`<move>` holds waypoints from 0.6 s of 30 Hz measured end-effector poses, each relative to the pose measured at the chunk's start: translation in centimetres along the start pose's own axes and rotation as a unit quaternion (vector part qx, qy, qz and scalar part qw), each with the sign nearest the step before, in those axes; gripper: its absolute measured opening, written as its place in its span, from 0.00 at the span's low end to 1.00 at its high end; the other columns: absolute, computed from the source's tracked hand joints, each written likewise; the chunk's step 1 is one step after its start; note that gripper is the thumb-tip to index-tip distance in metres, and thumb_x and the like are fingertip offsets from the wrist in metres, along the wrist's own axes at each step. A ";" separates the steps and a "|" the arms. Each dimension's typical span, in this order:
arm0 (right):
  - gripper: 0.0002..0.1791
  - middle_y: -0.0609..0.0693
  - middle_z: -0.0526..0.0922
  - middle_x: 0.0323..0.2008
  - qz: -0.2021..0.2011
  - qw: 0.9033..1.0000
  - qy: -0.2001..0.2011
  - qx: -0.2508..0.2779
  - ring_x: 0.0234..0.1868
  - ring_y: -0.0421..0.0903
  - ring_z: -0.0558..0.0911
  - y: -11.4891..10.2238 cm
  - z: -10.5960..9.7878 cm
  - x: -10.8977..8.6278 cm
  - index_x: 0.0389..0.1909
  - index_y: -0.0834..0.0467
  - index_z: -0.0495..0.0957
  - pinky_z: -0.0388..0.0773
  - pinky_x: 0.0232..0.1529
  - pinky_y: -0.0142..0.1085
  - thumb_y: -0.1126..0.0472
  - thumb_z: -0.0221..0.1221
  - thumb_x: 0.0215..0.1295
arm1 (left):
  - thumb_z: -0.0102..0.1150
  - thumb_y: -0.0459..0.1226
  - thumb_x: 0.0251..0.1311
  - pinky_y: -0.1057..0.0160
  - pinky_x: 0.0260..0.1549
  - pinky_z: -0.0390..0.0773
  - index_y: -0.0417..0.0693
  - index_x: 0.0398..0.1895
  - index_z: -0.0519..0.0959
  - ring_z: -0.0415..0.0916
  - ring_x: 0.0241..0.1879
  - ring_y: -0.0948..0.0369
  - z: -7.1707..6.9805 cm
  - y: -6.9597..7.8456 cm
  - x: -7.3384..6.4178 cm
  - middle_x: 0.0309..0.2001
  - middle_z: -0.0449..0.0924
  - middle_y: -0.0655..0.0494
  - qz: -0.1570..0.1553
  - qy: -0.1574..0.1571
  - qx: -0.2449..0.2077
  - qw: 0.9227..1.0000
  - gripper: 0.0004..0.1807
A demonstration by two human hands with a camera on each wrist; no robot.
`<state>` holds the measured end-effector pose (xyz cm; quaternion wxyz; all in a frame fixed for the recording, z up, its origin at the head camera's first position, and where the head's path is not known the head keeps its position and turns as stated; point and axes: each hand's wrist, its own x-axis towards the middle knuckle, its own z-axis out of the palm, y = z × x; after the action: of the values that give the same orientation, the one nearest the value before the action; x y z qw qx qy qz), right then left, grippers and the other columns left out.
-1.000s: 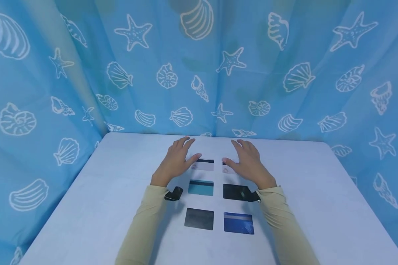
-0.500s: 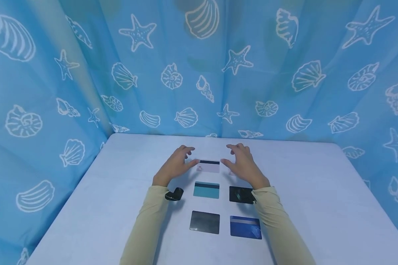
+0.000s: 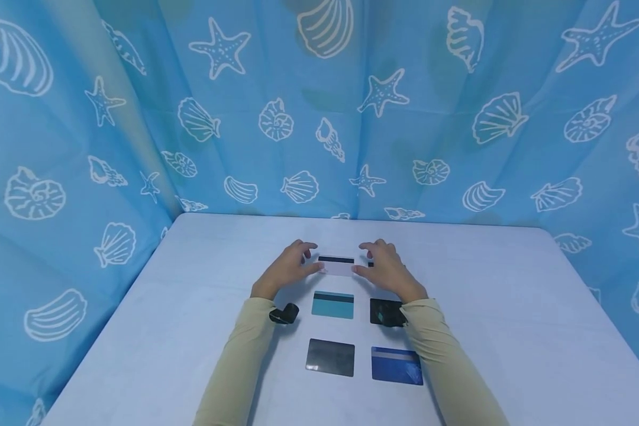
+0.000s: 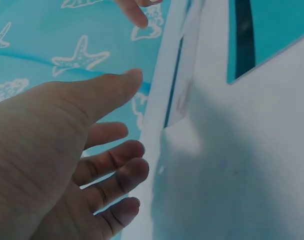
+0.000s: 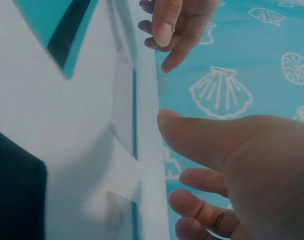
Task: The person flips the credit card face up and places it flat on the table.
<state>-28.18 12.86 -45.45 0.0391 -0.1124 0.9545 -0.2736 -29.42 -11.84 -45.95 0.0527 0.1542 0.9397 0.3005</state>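
Observation:
In the head view my left hand [image 3: 287,269] hovers at the left end of a pale card [image 3: 336,267] with a dark stripe, thumb near its corner. My right hand [image 3: 389,271] is at that card's right end, fingers loosely bent. Beneath the right hand a second pale card [image 5: 121,215] is mostly hidden; the right wrist view shows part of it. Both wrist views show air between thumb and fingers, with nothing held. A teal card [image 3: 332,305] with a dark stripe lies in front of the first pale card.
On the white table [image 3: 191,355] also lie a black card [image 3: 379,310], a dark grey card [image 3: 330,357] and a blue card [image 3: 397,365]. Each wrist wears a black device [image 3: 284,313]. A blue shell-patterned curtain [image 3: 277,154] stands along the table's back and sides.
Both hands have come closer together over the back row, their once spread fingers now more bent. The right hand has moved left. The cards lie in the same layout; the view has shifted slightly.

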 end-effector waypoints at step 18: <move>0.34 0.61 0.79 0.52 0.003 0.999 -0.019 -0.051 0.51 0.55 0.74 0.1 1.8 0.8 0.69 0.61 0.74 0.76 0.54 0.52 0.48 0.69 0.67 | 0.66 0.49 0.68 0.53 0.58 0.78 0.42 0.71 0.73 0.75 0.49 0.55 1.1 -0.2 0.3 0.52 0.77 0.47 -0.043 -0.031 0.032 0.998 0.33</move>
<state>-28.77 11.80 -47.09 0.0523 -0.1163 0.9665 -0.2226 -29.52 -11.33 -47.00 0.0894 0.1247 0.9525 0.2632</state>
